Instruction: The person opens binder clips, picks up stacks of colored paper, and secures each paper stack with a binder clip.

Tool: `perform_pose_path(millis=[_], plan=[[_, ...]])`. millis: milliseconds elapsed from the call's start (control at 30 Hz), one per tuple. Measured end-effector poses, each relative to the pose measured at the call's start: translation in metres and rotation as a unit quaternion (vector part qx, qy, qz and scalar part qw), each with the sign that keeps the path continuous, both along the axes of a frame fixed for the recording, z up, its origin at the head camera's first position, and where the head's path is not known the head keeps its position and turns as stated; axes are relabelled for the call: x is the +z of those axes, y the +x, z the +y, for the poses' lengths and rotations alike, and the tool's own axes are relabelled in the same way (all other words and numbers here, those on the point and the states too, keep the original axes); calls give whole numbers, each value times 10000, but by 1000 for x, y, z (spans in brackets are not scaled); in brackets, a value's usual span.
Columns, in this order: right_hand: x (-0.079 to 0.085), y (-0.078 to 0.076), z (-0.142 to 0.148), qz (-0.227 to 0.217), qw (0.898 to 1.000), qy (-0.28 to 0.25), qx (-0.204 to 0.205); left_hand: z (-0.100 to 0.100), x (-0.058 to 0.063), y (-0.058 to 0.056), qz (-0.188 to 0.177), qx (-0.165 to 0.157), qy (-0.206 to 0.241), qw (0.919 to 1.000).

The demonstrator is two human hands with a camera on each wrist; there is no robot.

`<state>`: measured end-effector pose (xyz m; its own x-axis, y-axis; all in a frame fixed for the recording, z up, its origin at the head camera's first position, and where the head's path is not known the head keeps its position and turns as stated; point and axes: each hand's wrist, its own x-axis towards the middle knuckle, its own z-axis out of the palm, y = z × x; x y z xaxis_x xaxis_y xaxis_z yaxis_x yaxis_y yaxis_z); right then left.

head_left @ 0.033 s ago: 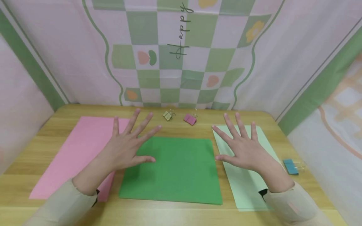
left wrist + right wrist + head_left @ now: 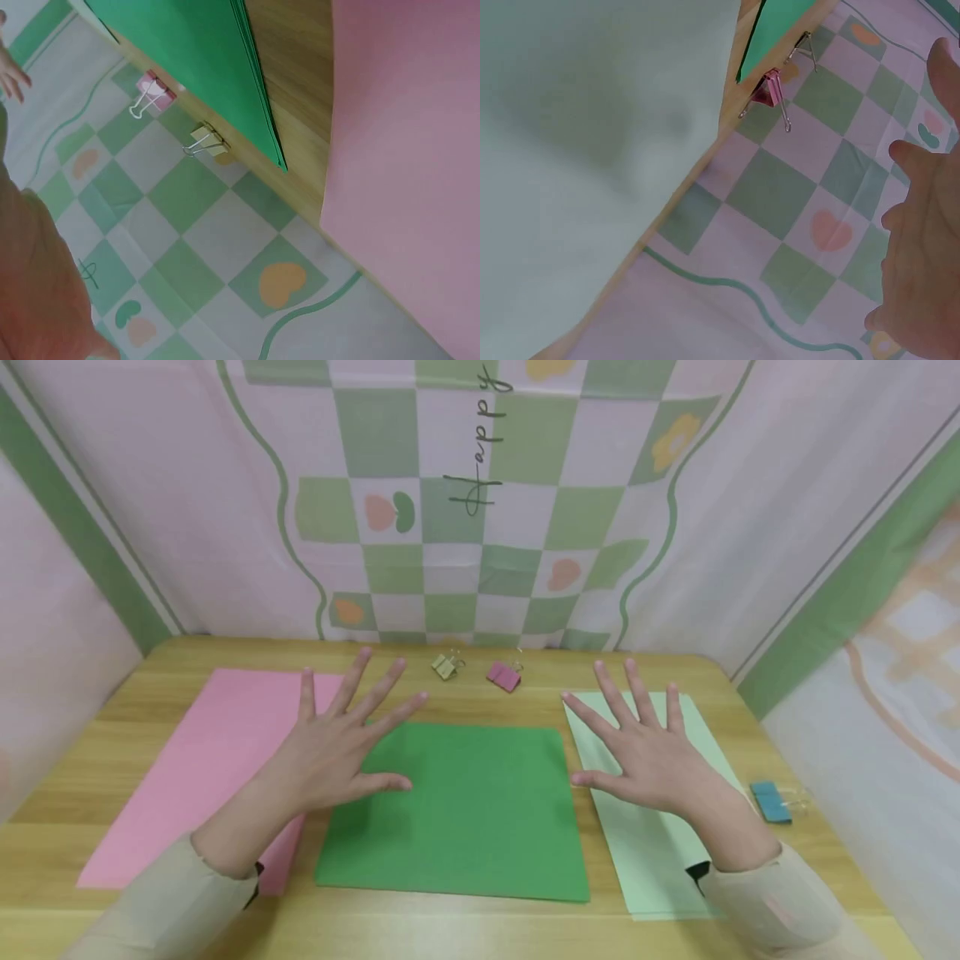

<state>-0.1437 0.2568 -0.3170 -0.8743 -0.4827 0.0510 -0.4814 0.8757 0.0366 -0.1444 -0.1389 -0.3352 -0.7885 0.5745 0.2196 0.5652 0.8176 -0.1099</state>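
Observation:
My left hand (image 2: 330, 756), fingers spread wide and holding nothing, is over the gap between a pink paper sheet (image 2: 202, 760) and a stack of dark green paper (image 2: 480, 827). Its thumb and forefinger overlap the green stack in the head view. My right hand (image 2: 656, 764) is spread the same way above a pale mint paper stack (image 2: 645, 852), its thumb pointing toward the green paper. In the left wrist view the green stack (image 2: 195, 60) shows several layered edges. The right wrist view has the right hand (image 2: 922, 255) at its right side, away from the mint paper (image 2: 592, 150).
Near the table's back edge lie a gold binder clip (image 2: 445, 667) and a pink binder clip (image 2: 504, 677). A blue binder clip (image 2: 771, 802) sits right of the mint paper. Behind the wooden table (image 2: 450, 927) hangs a checked curtain (image 2: 450, 568).

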Motion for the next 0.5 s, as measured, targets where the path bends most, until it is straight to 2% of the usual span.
perform_pose_path(millis=[300,500], plan=[[-1,1,10,-119,9997,-137,-144,8,2,-2,-85,-197,104,9997],[-1,5,22,-302,9981,-353,-413,20,3,-5,-92,-529,123,9985]])
